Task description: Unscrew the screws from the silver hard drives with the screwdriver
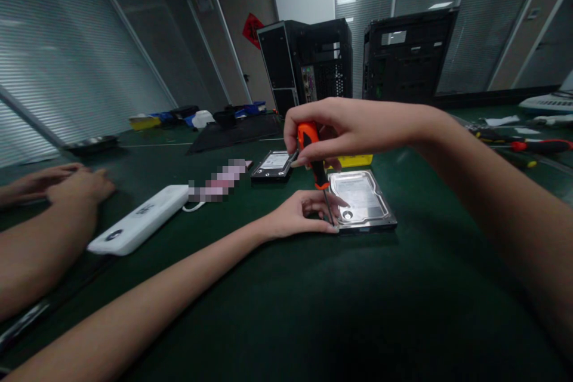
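Observation:
A silver hard drive (363, 197) lies flat on the green table in front of me. My left hand (304, 213) grips its near left corner, thumb along the front edge and fingers reaching over the top. Above it, my right hand (333, 128) is closed around the orange and black handle of a screwdriver (308, 138). The shaft points down, slightly tilted, to the drive's near left corner between my left thumb and fingers. Whether the tip sits in a screw I cannot tell. Behind my left hand lies a second hard drive (272, 166), with a white label and black edges.
A yellow object (356, 161) lies behind the silver drive. To the left are a white power strip (143, 218) and another person's hands (80, 185). Computer cases (308, 62) stand at the back. Red-and-black-handled tools (541, 145) lie at the right.

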A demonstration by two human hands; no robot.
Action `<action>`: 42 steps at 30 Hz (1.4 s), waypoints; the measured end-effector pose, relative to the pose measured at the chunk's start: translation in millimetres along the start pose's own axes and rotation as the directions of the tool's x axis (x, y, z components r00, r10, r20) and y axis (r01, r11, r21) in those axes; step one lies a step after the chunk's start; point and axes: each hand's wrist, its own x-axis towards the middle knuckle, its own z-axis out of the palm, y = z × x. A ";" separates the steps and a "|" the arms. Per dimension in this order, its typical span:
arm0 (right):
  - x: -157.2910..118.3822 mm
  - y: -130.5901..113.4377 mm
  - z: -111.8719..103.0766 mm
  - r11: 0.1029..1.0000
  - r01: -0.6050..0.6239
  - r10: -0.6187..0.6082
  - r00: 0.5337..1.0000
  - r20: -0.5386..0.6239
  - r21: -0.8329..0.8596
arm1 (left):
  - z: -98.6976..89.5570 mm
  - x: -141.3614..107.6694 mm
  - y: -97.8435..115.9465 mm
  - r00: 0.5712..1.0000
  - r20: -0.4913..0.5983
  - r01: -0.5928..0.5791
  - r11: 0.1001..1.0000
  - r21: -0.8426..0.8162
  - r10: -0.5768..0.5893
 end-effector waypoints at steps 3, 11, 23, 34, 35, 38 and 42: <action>0.1 -0.7 -0.2 1.000 -0.012 0.012 1.000 -0.003 -0.021 | -0.1 0.0 -0.3 1.000 0.002 -0.005 1.000 0.007 0.005; 0.2 0.7 1.7 0.999 0.009 -0.009 1.000 -0.012 -0.043 | 1.2 0.2 -0.4 1.000 -0.018 -0.005 0.999 0.039 0.006; 0.3 1.4 0.9 0.999 0.001 -0.002 1.000 -0.015 -0.049 | 3.5 0.0 1.3 0.999 -0.045 -0.014 0.996 0.088 0.018; 1.4 1.1 0.6 0.999 0.015 -0.015 1.000 -0.009 -0.046 | 2.3 -0.1 -1.8 0.999 -0.033 -0.017 0.999 0.049 0.019; 1.7 1.1 0.3 0.998 0.020 -0.020 1.000 -0.008 -0.053 | 2.3 -0.2 -1.8 0.999 -0.034 -0.015 0.999 0.046 0.017; 2.4 1.1 -0.1 0.997 0.042 -0.043 0.999 -0.008 -0.070 | 2.2 -0.5 -0.9 1.000 -0.028 -0.012 0.999 0.043 0.014; 2.7 -0.5 0.3 0.994 0.059 -0.061 0.998 -0.012 -0.088 | 2.0 -0.7 0.3 1.000 -0.015 -0.026 0.999 0.041 0.027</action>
